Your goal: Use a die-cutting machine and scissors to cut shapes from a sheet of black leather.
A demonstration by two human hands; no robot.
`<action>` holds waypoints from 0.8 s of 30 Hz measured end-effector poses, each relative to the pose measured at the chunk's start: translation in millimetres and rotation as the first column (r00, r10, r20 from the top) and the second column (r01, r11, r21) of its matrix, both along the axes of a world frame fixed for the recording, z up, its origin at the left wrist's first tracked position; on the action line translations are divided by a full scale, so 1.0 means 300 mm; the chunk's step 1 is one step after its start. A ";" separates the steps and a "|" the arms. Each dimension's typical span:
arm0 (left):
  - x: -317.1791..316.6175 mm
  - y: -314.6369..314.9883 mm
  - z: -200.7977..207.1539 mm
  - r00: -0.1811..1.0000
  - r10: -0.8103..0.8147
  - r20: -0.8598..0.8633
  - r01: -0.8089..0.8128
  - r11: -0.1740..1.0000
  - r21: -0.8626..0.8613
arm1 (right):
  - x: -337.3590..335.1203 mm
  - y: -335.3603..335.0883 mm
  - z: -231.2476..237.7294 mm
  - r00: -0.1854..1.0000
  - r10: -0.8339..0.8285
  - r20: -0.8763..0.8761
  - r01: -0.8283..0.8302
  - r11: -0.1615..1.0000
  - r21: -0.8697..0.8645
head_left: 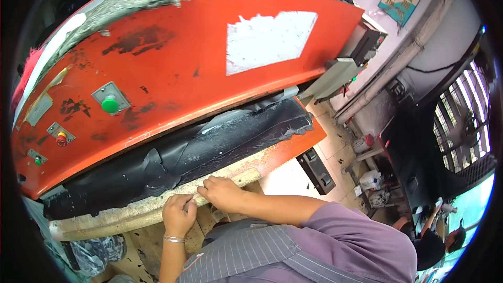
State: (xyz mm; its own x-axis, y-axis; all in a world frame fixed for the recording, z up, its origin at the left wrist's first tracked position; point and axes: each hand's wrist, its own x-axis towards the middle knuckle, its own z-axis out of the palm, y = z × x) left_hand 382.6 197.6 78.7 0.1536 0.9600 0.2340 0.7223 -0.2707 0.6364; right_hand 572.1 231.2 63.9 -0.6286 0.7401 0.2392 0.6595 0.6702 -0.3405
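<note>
My left hand [179, 216] and my right hand [222, 194] are side by side over the near edge of a worn, pale ledge [131, 220]. The fingers of both are curled in and closed. Whatever is between them, if anything, is too small or hidden to make out. Just beyond my hands, a long strip of black sheet material [220, 139] lies in front of the machine, with ragged edges and whitish dusty patches. A loose flap of it [153, 165] stands up left of the middle. A bracelet circles my left wrist.
An orange machine body [188, 36] rises behind the strip, with a green button [109, 105] and a red knob [61, 139]. A black double foot pedal [317, 170] is at the right. Clear plastic bags [97, 254] lie lower left. Another person [432, 243] is at the far right.
</note>
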 end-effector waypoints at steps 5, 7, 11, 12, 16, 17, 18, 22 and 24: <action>-0.005 0.084 0.020 1.000 -0.021 0.019 0.023 0.990 -0.136 | 0.036 0.099 0.010 0.992 0.127 -0.008 -0.127 0.988 -0.087; -0.023 0.114 0.075 0.997 -0.069 0.021 0.072 0.955 -0.288 | 0.086 0.177 0.101 0.931 0.357 0.071 -0.306 0.874 -0.378; -0.048 0.128 0.097 0.994 -0.060 0.090 0.090 0.923 -0.373 | 0.221 0.379 0.158 0.989 0.101 0.107 -0.085 0.986 -0.141; -0.058 0.134 0.107 0.988 -0.012 0.152 0.045 0.976 -0.213 | 0.248 0.435 0.181 0.985 0.029 0.172 -0.018 0.998 -0.060; -0.011 0.317 0.156 0.996 -0.008 0.093 0.008 1.000 0.004 | 0.321 0.544 0.155 0.967 0.007 0.256 0.026 0.992 -0.125; 0.015 0.373 0.159 0.996 -0.013 0.086 0.014 1.000 -0.004 | 0.324 0.541 0.155 0.968 0.012 0.250 0.021 0.991 -0.129; 0.055 0.432 0.161 0.996 -0.021 0.081 0.022 1.000 -0.012 | 0.331 0.533 0.155 0.976 0.078 0.203 -0.042 0.983 -0.179; 0.249 0.677 0.085 0.992 -0.121 -0.031 0.124 0.986 0.108 | 0.396 0.332 0.194 0.990 0.119 0.079 -0.125 0.990 0.072; 0.317 0.743 0.038 0.978 -0.137 -0.158 0.158 0.979 0.131 | 0.440 0.175 0.251 0.986 0.155 -0.058 -0.160 0.983 -0.089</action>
State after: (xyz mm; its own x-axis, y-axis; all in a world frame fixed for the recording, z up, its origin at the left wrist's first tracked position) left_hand 477.7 420.5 90.1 0.3342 0.8825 0.3309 0.7506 -0.4616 0.4729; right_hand 704.1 283.7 139.1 -0.7280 0.6532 0.2080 0.5287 0.7281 -0.4363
